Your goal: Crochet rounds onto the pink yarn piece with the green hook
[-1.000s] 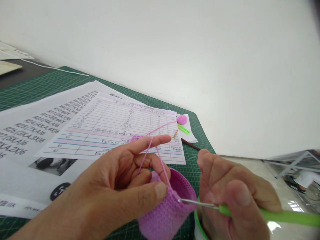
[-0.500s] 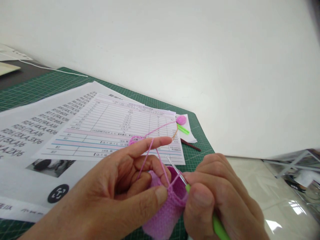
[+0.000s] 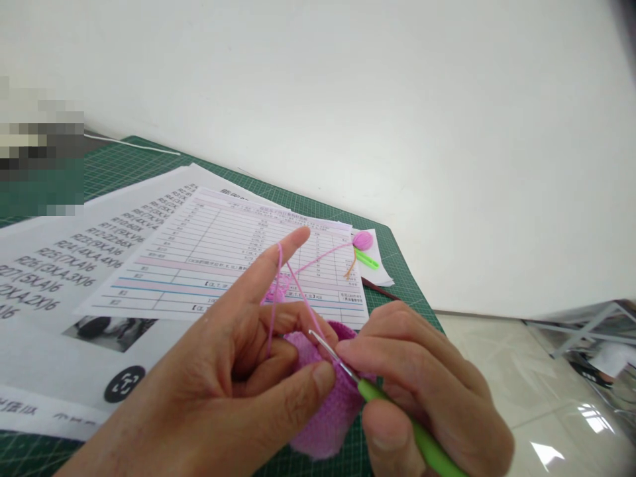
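Between the thumb and bent fingers of my left hand [image 3: 233, 364], a pink crocheted piece [image 3: 322, 421] is pinched near its open rim. Pink yarn [image 3: 304, 295] loops over the raised left index finger and runs down to the work. My right hand [image 3: 427, 384] grips a crochet hook [image 3: 422, 440] by its green handle. The hook's metal tip lies at the rim, close to the taut strand and the left thumb. Whether the tip has caught the yarn, I cannot tell. Part of the rim is hidden behind my fingers.
Printed pattern sheets [image 3: 238, 228] cover much of the green cutting mat [image 3: 412, 291]. At their far right are a small pink yarn ball [image 3: 363, 240], a bright green clip-like piece [image 3: 368, 259] and a dark stick [image 3: 380, 289]. A white wall [image 3: 372, 119] rises behind the mat.
My left index finger has lifted and moved left, pulling the strand steeper. The hook has shifted left and lower, its tip now closer to the left thumb and the rim.
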### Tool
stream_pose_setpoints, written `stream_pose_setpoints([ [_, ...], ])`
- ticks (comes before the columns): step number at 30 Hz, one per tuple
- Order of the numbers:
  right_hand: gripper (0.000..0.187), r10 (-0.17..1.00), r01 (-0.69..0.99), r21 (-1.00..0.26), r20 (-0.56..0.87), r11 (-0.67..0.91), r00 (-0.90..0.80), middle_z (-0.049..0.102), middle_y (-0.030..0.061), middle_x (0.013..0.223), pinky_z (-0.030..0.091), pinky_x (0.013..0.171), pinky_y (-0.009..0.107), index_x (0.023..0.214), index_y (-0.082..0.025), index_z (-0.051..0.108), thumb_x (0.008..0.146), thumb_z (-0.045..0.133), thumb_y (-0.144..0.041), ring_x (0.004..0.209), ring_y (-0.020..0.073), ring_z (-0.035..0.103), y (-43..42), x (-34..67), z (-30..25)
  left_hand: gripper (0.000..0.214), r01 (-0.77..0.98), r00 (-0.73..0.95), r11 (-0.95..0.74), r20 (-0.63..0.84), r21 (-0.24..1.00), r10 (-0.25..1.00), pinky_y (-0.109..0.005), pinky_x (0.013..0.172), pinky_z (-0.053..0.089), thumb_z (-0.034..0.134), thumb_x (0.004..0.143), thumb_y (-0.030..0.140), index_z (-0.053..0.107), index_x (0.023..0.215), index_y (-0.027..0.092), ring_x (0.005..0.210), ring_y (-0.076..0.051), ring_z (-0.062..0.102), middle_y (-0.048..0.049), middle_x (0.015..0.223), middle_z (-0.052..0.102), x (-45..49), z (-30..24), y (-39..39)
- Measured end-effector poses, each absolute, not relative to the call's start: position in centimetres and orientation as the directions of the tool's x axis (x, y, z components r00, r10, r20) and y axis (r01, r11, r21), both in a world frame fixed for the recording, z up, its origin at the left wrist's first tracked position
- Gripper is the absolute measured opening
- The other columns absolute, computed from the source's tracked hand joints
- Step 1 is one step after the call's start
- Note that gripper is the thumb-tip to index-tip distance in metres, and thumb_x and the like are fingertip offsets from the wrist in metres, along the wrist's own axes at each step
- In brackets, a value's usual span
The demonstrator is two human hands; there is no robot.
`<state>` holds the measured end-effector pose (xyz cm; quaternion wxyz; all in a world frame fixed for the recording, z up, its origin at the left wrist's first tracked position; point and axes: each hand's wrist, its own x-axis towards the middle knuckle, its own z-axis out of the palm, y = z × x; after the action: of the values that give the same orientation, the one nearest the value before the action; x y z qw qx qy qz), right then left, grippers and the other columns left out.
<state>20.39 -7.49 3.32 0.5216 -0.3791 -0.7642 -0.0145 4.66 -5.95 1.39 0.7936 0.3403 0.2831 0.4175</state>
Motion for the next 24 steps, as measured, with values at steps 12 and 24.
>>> stream_pose_setpoints([
  [12, 0.023, 0.646, 0.536, -0.501, 0.755, 0.679, -0.113, 0.054, -0.0014, 0.057, 0.036, 0.05, 0.027, 0.067, -0.014, 0.06, 0.088, 0.051, -0.012, 0.052, 0.0081, 0.047, -7.4, 20.4, 3.3, 0.075, -0.22, 0.39, 0.255, -0.154, 0.942, 0.908, -0.02, 0.05, 0.052, 0.075, 0.079, 0.039, 0.04, 0.144, 0.05, 0.058, -0.016, 0.061, 0.003, 0.07, 0.07, 4.3, 1.3, -5.9],
  [24, 0.031, 0.956, 0.169, -0.954, 0.21, 0.246, -0.205, 0.054, -0.0043, 0.069, 0.039, 0.061, 0.023, 0.072, -0.018, 0.06, 0.071, 0.08, -0.041, 0.067, 0.0087, 0.048, -5.7, 21.2, 3.3, 0.068, -0.07, 0.257, 0.138, -0.116, 0.988, 0.96, -0.029, 0.055, 0.046, 0.069, 0.081, 0.047, 0.04, 0.142, 0.052, 0.069, -0.024, 0.062, 0.0031, 0.069, 0.063, 4.6, 2.7, -5.0],
])
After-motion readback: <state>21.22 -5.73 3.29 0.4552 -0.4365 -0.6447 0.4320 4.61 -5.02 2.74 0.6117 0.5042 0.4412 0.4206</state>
